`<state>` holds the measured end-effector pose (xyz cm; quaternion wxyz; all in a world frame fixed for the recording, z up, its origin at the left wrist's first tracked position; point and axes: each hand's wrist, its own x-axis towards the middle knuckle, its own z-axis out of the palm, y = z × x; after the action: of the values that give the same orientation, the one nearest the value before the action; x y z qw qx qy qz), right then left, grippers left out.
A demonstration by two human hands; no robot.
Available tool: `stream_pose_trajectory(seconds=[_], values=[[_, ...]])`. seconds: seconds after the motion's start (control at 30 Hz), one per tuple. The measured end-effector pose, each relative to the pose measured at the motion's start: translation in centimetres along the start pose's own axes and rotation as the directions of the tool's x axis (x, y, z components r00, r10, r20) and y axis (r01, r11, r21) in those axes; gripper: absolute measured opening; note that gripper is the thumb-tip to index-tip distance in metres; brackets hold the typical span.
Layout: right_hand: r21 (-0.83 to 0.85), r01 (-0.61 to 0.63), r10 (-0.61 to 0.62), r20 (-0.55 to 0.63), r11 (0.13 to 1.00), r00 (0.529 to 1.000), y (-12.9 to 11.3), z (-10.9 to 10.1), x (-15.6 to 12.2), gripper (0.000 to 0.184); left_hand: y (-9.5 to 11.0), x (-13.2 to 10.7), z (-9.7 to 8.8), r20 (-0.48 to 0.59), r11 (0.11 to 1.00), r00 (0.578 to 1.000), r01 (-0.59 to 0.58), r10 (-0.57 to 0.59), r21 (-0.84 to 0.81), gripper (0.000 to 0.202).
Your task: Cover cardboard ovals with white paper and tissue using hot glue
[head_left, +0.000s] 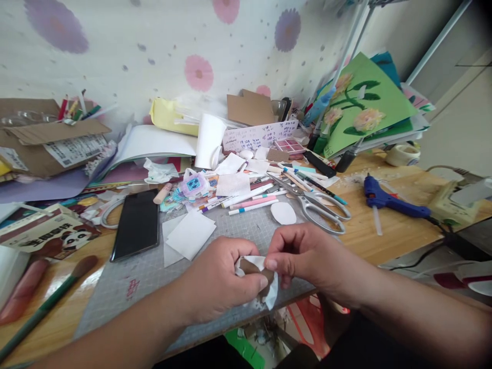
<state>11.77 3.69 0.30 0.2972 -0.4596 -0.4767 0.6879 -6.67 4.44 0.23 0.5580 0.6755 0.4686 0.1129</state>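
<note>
Between my hands, near the table's front edge, is a small brown piece that looks like cardboard [250, 266], with crumpled white paper [272, 293] around its rim. My left hand [223, 279] grips it, thumb pressed over the brown face. On the other side, my right hand [303, 256] pinches the paper's edge between thumb and fingers. Just beyond lies a white rounded piece [283, 212], beside large silver-handled scissors [313, 202]. To the left, several white paper squares [192, 234] rest on the grey cutting mat [126, 287].
A black phone [136, 224] and a green-handled brush [49, 302] lie at left. Pens and markers [253, 202] are heaped in the middle. A blue glue gun [392, 200] sits on the right, its cord by a power strip [455, 205]. A cardboard box [49, 133] stands back left.
</note>
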Motion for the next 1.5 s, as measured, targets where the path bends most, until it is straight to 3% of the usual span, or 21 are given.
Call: stream_pose_trajectory(seconds=[0.17, 0.27, 0.4, 0.63, 0.8, 0.93, 1.0, 1.1, 1.17, 1.3, 1.4, 1.5], values=[[0.098, -0.025, 0.023, 0.027, 0.995, 0.999, 0.2, 0.0, 0.2, 0.031, 0.2, 0.2, 0.1, -0.023, 1.0, 1.0, -0.018, 0.018, -0.01, 0.014], [0.189, -0.006, -0.014, 0.103, 0.982, 0.995, 0.5, -0.4, 0.2, 0.036, 0.5, 0.2, -0.1, -0.001, 0.995, 1.0, -0.012, 0.012, -0.102, 0.005], [0.203, -0.011, -0.01, 0.103, 0.979, 0.995, 0.9, -0.6, 0.2, 0.034, 0.5, 0.3, -0.2, 0.016, 0.98, 1.0, -0.011, 0.014, -0.199, 0.005], [-0.102, 0.066, -0.07, -0.032, 0.993, 0.997, 0.6, -0.2, 0.2, 0.027, 0.4, 0.5, -0.1, -0.013, 0.978, 1.0, 0.005, -0.008, -0.207, 0.01], [-0.194, 0.065, -0.065, 0.004, 0.979, 0.998, 0.1, -0.2, 0.1, 0.032, 0.3, 0.5, 0.1, -0.066, 0.999, 0.997, -0.038, 0.037, -0.007, 0.011], [-0.438, 0.104, -0.142, -0.055, 0.893, 0.988, 0.0, 0.4, 0.3, 0.031, 0.2, 0.4, 0.5, -0.135, 0.976, 0.986, -0.072, 0.101, 0.206, 0.014], [-0.539, 0.122, -0.186, -0.066, 0.834, 0.98, 0.0, 0.7, 0.4, 0.023, 0.1, 0.4, 0.5, -0.143, 0.971, 0.984, -0.07, 0.105, 0.229, 0.018], [-0.543, 0.121, -0.191, -0.074, 0.831, 0.979, 0.1, 0.8, 0.5, 0.019, -0.1, 0.5, 0.3, -0.112, 0.992, 0.99, -0.071, 0.083, 0.108, 0.018], [-0.469, 0.105, -0.177, -0.111, 0.877, 0.978, 0.1, 0.6, 0.6, 0.02, -0.3, 0.6, 0.1, -0.078, 0.991, 0.994, -0.09, 0.083, -0.097, 0.017], [-0.268, 0.141, -0.195, -0.187, 0.953, 0.963, 0.3, 0.1, 0.9, 0.026, -0.5, 0.8, -0.1, -0.019, 0.846, 0.992, -0.116, 0.125, -0.521, 0.021], [-0.209, 0.144, -0.188, -0.206, 0.967, 0.96, 0.4, -0.1, 1.0, 0.028, -0.7, 0.8, 0.0, -0.146, 0.811, 0.98, -0.196, 0.137, -0.551, 0.022], [-0.244, 0.134, -0.188, -0.215, 0.961, 0.958, 0.4, 0.1, 0.9, 0.027, -0.8, 0.9, 0.0, -0.286, 0.879, 0.949, -0.245, 0.131, -0.41, 0.03]])
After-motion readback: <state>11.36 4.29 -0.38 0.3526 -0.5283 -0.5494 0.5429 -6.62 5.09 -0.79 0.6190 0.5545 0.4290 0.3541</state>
